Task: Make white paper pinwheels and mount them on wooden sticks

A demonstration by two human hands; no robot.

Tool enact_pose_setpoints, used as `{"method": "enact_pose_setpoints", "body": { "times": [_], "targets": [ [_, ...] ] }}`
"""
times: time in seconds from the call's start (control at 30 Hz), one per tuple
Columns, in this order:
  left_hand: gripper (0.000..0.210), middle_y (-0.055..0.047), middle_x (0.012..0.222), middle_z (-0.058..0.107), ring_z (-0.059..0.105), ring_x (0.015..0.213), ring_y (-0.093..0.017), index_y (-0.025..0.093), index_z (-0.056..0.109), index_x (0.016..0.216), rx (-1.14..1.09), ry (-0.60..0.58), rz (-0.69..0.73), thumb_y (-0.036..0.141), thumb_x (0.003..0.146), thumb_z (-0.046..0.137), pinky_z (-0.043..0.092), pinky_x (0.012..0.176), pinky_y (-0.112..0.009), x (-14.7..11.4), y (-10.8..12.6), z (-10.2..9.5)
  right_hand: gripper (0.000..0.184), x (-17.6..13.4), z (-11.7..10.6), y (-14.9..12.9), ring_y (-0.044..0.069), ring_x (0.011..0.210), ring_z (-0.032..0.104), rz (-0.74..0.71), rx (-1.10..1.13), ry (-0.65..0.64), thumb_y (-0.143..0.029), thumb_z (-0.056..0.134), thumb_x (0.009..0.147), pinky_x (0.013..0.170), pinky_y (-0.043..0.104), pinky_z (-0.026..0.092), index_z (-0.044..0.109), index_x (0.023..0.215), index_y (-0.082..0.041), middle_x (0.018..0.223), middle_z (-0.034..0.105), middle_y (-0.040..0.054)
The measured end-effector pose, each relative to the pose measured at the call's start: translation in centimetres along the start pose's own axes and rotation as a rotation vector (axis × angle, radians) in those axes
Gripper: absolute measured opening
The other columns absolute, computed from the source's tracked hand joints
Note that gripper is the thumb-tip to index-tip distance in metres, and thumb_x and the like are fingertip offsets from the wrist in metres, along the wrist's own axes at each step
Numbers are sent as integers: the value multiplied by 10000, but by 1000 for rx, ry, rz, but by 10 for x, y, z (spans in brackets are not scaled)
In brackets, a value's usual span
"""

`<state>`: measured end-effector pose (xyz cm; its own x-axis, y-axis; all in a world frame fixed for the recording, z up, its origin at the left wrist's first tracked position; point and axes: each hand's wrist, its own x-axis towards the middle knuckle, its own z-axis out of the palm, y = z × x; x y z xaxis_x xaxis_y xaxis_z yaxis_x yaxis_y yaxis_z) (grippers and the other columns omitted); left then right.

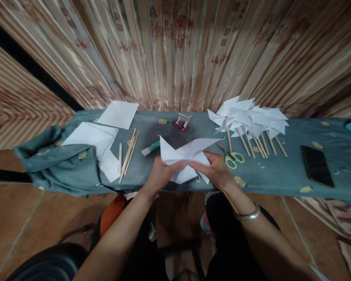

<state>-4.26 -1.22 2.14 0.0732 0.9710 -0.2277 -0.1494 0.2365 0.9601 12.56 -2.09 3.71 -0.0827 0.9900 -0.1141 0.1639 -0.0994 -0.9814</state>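
A white paper pinwheel point(190, 148) is held over the front edge of the cloth-covered table. My left hand point(165, 171) grips its left side, thumb pressed toward the centre. From the right, my right hand point(216, 168) pinches it, its thumb also at the centre; the fingers beneath the paper are hidden. No stick shows on this pinwheel. Just right of my right hand lie green-handled scissors point(234, 159). A glue stick point(151, 148) lies beyond my left hand. Behind the pinwheel stands a small opened red-and-white box point(181, 122) with tiny dark metallic pieces inside.
Finished pinwheels point(248, 117) on sticks are piled at the back right. Wooden sticks point(129, 156), a pale pencil-like rod point(120, 156) and white paper sheets point(90, 136) lie left. A phone point(317, 166) rests at right. A curtain point(175, 54) hangs behind the table.
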Motion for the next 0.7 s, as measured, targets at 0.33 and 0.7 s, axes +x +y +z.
{"method": "enact_pose_setpoints", "body": {
  "times": [0.33, 0.7],
  "targets": [
    [406, -76, 795, 761, 687, 739, -220, 104, 759, 795, -17, 12, 2, 346, 487, 866, 557, 715, -326, 1, -6, 1, 255, 0, -1, 3, 161, 627, 588, -30, -34, 12, -400, 711, 671, 569, 269, 478, 723, 771, -166, 723, 708, 25],
    [388, -68, 790, 755, 678, 734, -212, 106, 752, 775, -37, 39, 0, 342, 490, 870, 548, 710, -319, 2, -6, 3, 272, 1, 1, 3, 183, 656, 618, -3, 7, 32, -402, 727, 654, 602, 293, 511, 730, 785, -163, 759, 729, 40]
  ]
}}
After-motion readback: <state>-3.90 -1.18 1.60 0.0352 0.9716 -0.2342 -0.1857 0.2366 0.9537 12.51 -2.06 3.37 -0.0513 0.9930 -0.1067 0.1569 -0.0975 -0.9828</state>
